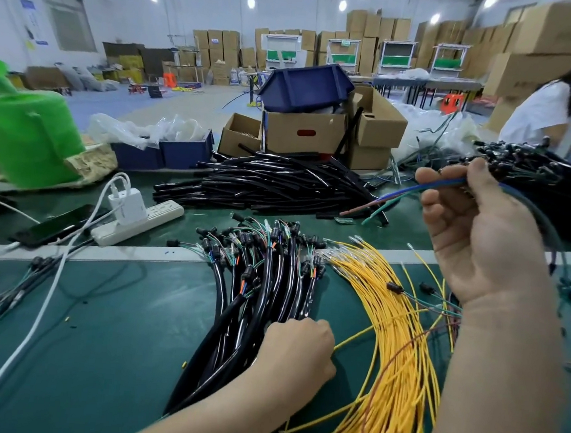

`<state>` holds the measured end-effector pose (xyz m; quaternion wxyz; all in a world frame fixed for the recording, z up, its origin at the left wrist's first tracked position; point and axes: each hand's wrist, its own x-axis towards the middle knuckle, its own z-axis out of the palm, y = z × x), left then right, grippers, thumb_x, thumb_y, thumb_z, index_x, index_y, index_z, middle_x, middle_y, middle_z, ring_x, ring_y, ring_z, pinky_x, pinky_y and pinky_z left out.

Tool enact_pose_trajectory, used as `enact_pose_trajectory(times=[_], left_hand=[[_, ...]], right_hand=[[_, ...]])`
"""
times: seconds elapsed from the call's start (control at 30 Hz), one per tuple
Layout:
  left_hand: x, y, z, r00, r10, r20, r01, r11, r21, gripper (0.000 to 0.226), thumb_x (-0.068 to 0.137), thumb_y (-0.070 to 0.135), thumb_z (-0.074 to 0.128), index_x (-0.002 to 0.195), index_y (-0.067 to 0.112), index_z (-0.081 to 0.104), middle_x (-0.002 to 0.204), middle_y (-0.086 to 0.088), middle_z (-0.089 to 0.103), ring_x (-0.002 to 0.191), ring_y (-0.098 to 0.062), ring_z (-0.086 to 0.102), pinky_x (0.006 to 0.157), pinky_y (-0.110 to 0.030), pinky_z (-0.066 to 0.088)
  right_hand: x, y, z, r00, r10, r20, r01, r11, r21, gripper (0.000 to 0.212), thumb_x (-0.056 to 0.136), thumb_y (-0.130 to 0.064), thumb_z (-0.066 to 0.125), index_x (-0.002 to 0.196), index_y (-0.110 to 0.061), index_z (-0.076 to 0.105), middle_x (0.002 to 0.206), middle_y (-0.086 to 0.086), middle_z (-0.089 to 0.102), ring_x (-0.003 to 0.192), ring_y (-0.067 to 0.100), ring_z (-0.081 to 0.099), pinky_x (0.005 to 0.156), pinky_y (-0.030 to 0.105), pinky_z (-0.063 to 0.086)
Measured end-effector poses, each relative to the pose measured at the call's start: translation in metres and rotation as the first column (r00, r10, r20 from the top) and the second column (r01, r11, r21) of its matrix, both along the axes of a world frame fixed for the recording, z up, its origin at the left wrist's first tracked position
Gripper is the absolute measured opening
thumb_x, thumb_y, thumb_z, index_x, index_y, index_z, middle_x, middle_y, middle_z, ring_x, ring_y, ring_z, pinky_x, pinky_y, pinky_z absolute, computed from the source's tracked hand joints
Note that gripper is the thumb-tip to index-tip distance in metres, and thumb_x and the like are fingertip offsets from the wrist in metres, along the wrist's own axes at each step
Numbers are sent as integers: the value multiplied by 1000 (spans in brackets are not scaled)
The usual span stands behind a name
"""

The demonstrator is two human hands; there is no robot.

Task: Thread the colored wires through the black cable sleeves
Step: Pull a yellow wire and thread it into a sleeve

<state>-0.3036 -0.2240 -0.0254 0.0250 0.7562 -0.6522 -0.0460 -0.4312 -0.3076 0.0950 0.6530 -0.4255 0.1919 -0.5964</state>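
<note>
Item 1. Right hand (480, 238): raised at the right of the frame, palm toward the camera. Thumb and curled fingers are clamped on the colored wires (400, 195), a blue, a brown and a green strand. Their free ends fan out down and to the left, above the table.

Item 2. Left hand (297, 350): low at centre, back upward, resting on the sleeved bundle (257, 292). The fingers are bent under and their tips are hidden, so whether they grip anything cannot be told. A single yellow strand runs out from just beside it on the right.

Item 3. Sleeved bundle: black sleeves with coloured wires and black connectors showing at their far ends. It lies on the green table mat (97, 338), running from bottom centre up to mid-frame.

Item 4. Yellow wires (394, 331): a loose sheaf just right of the bundle, curving to the lower right.

Item 5. Black cable sleeves (269, 184): an empty heap at centre, beyond the bundle.

Item 6. Connector bundle (520, 163): a dark mass at upper right, behind the right hand (the held strands lead toward it).

Item 7. Sundries at left:
- a white power strip (140, 220) with a charger (128, 204) plugged in
- a phone (54, 225)
- a green plastic object (27, 134)

Item 8. Cardboard boxes (301, 132) topped by a blue bin (304, 88), upper centre.
</note>
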Motion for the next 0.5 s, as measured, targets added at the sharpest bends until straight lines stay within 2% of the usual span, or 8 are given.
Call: enact_pose_trajectory(times=[0.1,0.17,0.23,0.3,0.33,0.37,0.43,0.5], left_hand=[[7,-11,17,988,101,-118,-106,994,-38,13,91,26,46,88,13,41,88,-6,56,86,-31,58,56,-32,33],[20,-22,40,924,100,-370,-150,983,-108,13,94,24,46,93,12,50,87,-3,61,75,-20,60,61,-30,46],[33,-31,67,738,11,-675,-192,962,-194,11,96,20,49,94,14,58,73,3,61,55,-4,54,50,-18,44],[38,-34,93,461,-127,-878,-238,936,-260,11,96,16,53,94,13,64,65,5,63,45,1,49,45,-14,43],[37,-34,103,353,-192,-916,-247,925,-289,12,95,15,54,94,13,66,64,6,66,46,1,49,46,-14,44],[36,-32,110,292,-242,-925,-237,919,-315,13,95,14,55,94,13,68,66,6,68,47,0,49,47,-14,45],[30,-27,117,252,-309,-917,-173,918,-357,16,94,10,54,98,14,69,72,4,69,51,-2,52,49,-15,46],[26,-22,115,257,-347,-902,-148,908,-392,24,93,3,53,105,15,70,73,0,65,52,-4,52,50,-15,46]], right_hand=[[-4,0,-2,988,68,-139,-72,997,-25,40,100,-25,42,68,-12,60,65,7,71,42,9,54,36,13,38],[-8,1,-5,940,126,-318,-149,988,-49,41,98,-22,45,65,-9,65,63,13,69,38,10,51,33,12,35],[-8,2,-9,847,165,-506,-217,975,-45,36,96,-20,48,73,-1,67,64,18,69,37,11,51,31,14,35],[-2,1,-13,772,191,-606,-242,970,-3,33,97,-19,49,84,7,66,65,21,69,37,12,53,32,16,38],[3,0,-15,758,195,-622,-232,972,22,33,97,-19,49,87,8,66,65,21,69,37,12,53,33,16,38],[8,0,-16,758,190,-624,-212,976,39,33,98,-20,48,89,7,65,64,20,69,37,12,52,33,16,38],[19,1,-16,792,152,-591,-163,986,35,32,99,-21,47,83,3,62,60,16,68,34,11,46,31,16,33],[24,1,-13,864,114,-490,-125,992,11,31,99,-20,48,77,-2,61,55,10,65,33,8,40,29,14,26]])
